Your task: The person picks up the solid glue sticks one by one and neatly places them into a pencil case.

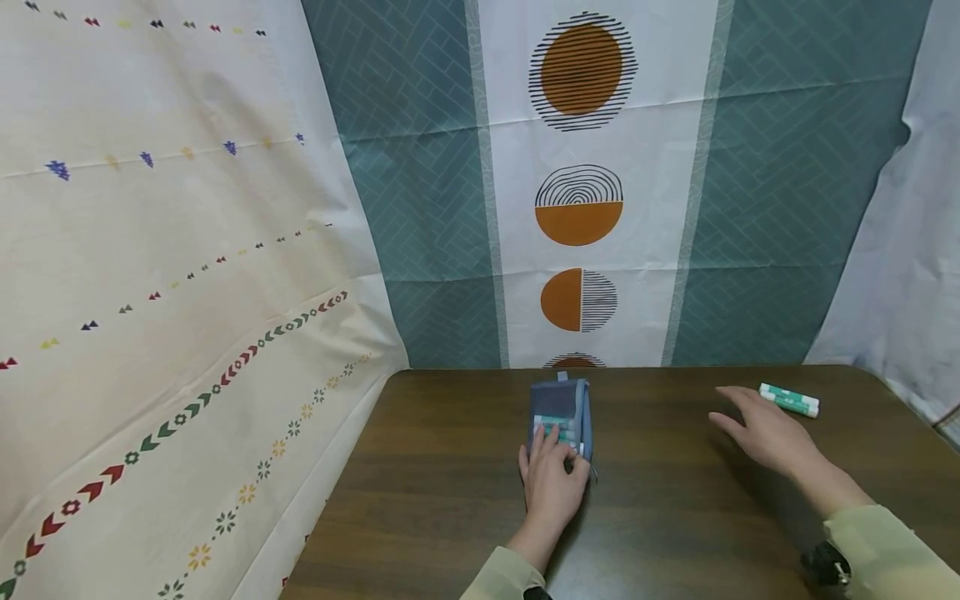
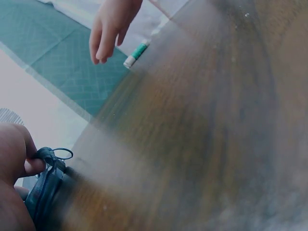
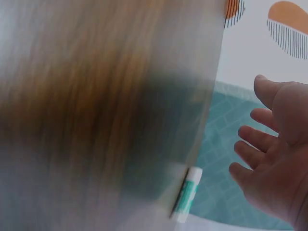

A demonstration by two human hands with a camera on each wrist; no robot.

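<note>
A small blue-grey zip pouch [image 1: 583, 408] lies on the table, with green-and-white sticks [image 1: 555, 425] showing at its front. My left hand [image 1: 553, 483] is on its near end; in the left wrist view, the thumb and a finger pinch the edge of the pouch [image 2: 44, 192] beside a small cord loop. Over the table's right side, my right hand [image 1: 772, 433] is held with fingers apart and nothing in it. Just beyond that hand lies a green-and-white capped stick [image 1: 789, 400], like a glue stick. The right wrist view shows this stick [image 3: 187, 195] below the open palm.
The dark wooden table [image 1: 450, 483] reaches back to a hanging teal and white cloth [image 1: 592, 250]. A cream patterned cloth [image 1: 187, 292] hangs along the left, and a white cloth [image 1: 900, 292] along the right.
</note>
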